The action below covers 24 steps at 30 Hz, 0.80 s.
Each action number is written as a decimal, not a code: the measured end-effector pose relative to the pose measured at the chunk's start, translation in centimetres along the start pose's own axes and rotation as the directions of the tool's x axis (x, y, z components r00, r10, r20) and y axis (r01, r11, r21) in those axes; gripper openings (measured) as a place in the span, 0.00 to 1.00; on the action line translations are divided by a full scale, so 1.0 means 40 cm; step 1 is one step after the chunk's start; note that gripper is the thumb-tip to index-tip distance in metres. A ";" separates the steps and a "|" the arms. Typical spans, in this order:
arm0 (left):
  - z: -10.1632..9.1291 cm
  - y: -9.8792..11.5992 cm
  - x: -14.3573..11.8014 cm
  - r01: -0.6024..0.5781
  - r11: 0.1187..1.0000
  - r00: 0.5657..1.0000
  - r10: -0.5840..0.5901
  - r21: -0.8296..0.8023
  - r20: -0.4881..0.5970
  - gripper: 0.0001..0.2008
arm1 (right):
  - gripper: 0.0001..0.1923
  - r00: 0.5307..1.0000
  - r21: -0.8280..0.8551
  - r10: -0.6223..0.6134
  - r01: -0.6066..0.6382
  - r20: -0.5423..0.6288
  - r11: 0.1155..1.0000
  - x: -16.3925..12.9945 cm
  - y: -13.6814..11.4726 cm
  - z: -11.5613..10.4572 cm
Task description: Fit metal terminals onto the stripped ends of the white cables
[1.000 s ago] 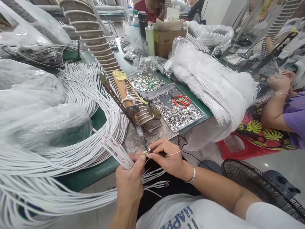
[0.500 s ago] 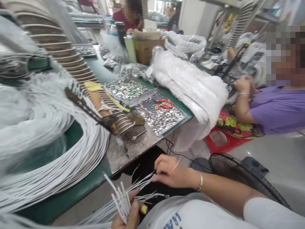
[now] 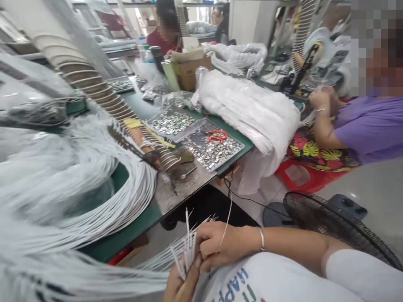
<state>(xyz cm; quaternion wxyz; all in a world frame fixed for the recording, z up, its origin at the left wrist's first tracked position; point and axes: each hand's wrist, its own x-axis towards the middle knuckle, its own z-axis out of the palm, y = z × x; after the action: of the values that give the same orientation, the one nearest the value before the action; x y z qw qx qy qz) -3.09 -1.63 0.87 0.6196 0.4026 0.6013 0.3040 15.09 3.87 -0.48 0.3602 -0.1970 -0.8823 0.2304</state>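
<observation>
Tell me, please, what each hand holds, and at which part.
The left hand grips a bundle of thin white wires near their loose ends. The right hand pinches one fine pale strand at its lower end, fingers also touching the bundle.

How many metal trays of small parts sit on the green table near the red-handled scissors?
2. One tray holds the red-handled scissors near the table's front edge; the other tray lies just behind it to the left. More may be hidden behind the white cable bundle.
</observation>
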 end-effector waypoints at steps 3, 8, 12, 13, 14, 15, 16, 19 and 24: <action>-0.017 -0.011 -0.021 -0.025 0.998 1.000 0.024 0.055 0.019 0.21 | 0.19 0.993 0.199 0.042 -0.020 -0.109 0.980 -0.005 -0.024 -0.018; -0.056 -0.036 -0.054 -0.037 0.988 0.981 0.008 -0.147 -0.192 0.20 | 0.09 0.839 0.560 0.440 -0.206 -0.321 0.802 -0.035 -0.021 -0.163; -0.062 -0.053 -0.056 -0.095 0.988 0.989 0.081 -0.118 -0.121 0.20 | 0.07 0.845 0.697 0.467 -0.169 -0.262 0.697 -0.030 0.002 -0.197; -0.057 -0.056 -0.052 -0.111 0.992 0.992 0.106 -0.066 -0.071 0.21 | 0.08 0.926 0.711 0.365 -0.192 -0.097 0.676 -0.024 0.001 -0.183; -0.052 -0.058 -0.047 -0.128 0.992 0.991 0.128 -0.015 -0.030 0.21 | 0.09 0.967 0.710 0.227 -0.241 0.116 0.661 -0.017 -0.001 -0.165; -0.047 -0.058 -0.041 -0.145 0.989 0.989 0.145 0.031 0.000 0.20 | 0.11 0.946 0.709 0.089 -0.293 0.310 0.641 -0.010 -0.001 -0.147; -0.042 -0.056 -0.036 -0.158 0.985 0.987 0.157 0.068 0.014 0.20 | 0.14 0.894 0.700 0.018 -0.363 0.448 0.615 -0.004 0.000 -0.132; -0.040 -0.045 -0.026 -0.166 0.974 0.986 0.160 0.154 0.047 0.20 | 0.22 0.778 0.641 0.187 -0.607 0.600 0.470 0.007 0.019 -0.117; -0.048 -0.036 -0.013 -0.172 0.953 0.975 0.128 0.248 0.183 0.20 | 0.18 0.814 0.648 0.508 -0.551 0.281 0.526 0.030 0.045 -0.124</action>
<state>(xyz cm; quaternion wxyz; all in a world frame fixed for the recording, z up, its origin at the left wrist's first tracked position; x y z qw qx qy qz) -5.19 -2.55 -0.03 0.5836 0.5493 0.5504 0.2338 18.22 7.27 2.31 0.2943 -0.2958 -0.6329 0.6521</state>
